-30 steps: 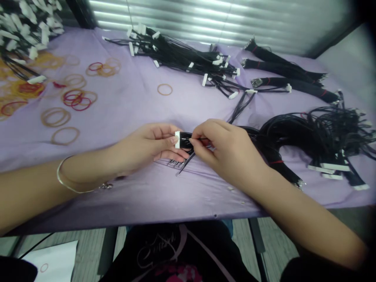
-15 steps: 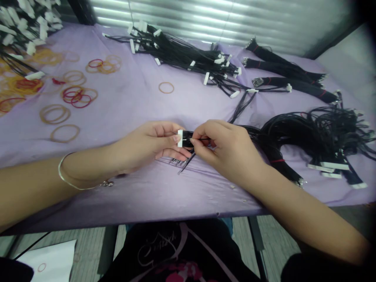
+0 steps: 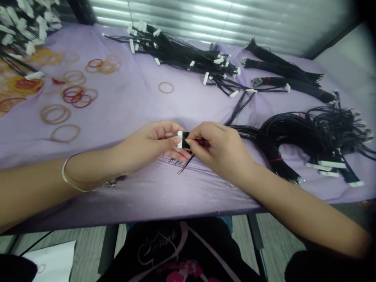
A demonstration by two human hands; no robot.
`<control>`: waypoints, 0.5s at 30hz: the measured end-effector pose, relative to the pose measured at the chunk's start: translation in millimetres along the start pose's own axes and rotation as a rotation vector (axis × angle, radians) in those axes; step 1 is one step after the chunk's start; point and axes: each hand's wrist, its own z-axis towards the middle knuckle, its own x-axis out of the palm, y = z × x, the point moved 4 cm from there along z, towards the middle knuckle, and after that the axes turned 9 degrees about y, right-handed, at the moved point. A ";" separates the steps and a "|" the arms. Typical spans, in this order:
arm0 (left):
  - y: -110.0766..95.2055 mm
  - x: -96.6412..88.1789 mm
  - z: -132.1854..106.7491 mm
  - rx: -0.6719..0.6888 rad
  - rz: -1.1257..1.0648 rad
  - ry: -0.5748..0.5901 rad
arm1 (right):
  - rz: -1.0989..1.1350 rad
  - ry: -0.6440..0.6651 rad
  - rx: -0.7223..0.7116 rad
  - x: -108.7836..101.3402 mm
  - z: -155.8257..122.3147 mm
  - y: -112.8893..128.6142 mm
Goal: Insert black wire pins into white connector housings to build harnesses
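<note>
My left hand (image 3: pixel 164 143) pinches a white connector (image 3: pixel 179 140) between thumb and fingers. Black wires (image 3: pixel 185 140) run from the connector's right side towards my right hand (image 3: pixel 214 143). The thumb and forefinger of that hand are pressed together on a black wire just beside the connector. Below my fingers, loose wire ends with metal terminals (image 3: pixel 176 161) lie over the cloth. Behind my right hand the wires continue into a black wire bundle (image 3: pixel 268 150) tied with a red band. Where the pinched wire's tip meets the connector is too small to make out.
A purple cloth (image 3: pixel 129 98) covers the table. Rubber bands (image 3: pixel 55 114) lie scattered at left, near heaped white-ended wires (image 3: pixel 23 31). Connector harnesses (image 3: pixel 188 55) lie at the back. Tied wire bundles (image 3: pixel 282 70) and a looped harness pile (image 3: pixel 331 133) occupy the right.
My right hand has moved slightly left, closer to the white connector. My left hand keeps its hold on the connector almost in place.
</note>
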 end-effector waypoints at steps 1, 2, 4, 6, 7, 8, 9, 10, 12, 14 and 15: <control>0.4 0.2 0.0 0.006 -0.002 0.002 | 0.001 0.009 -0.009 1.1 0.4 0.7; 0.8 0.5 0.1 0.010 -0.004 0.009 | -0.003 0.020 -0.018 1.6 0.7 1.7; 0.9 1.4 0.2 0.015 -0.004 0.029 | -0.031 0.020 -0.052 -1.6 1.0 5.5; 0.0 1.3 -0.1 0.032 -0.002 0.025 | -0.090 -0.015 -0.099 -11.0 0.5 10.4; -0.4 0.8 -0.4 0.040 -0.006 0.013 | -0.124 -0.017 -0.126 -16.5 0.1 12.8; -0.6 0.2 -0.7 0.048 -0.017 -0.002 | -0.153 0.012 -0.164 -21.2 -0.3 15.1; -0.4 -0.4 -0.9 0.048 -0.033 -0.015 | -0.179 0.076 -0.200 -24.5 -0.9 16.5; -0.1 -1.0 -1.0 0.047 -0.051 -0.024 | -0.204 0.169 -0.225 -25.8 -1.7 16.8; 1.0 -2.2 -0.8 0.039 -0.082 -0.033 | -0.265 0.372 -0.232 -23.7 -4.2 13.7; 1.7 -3.5 -0.2 0.040 -0.099 -0.044 | -0.331 0.485 -0.177 -19.0 -6.1 7.1; 1.8 -4.1 0.1 0.042 -0.103 -0.049 | -0.356 0.500 -0.150 -16.3 -6.4 4.0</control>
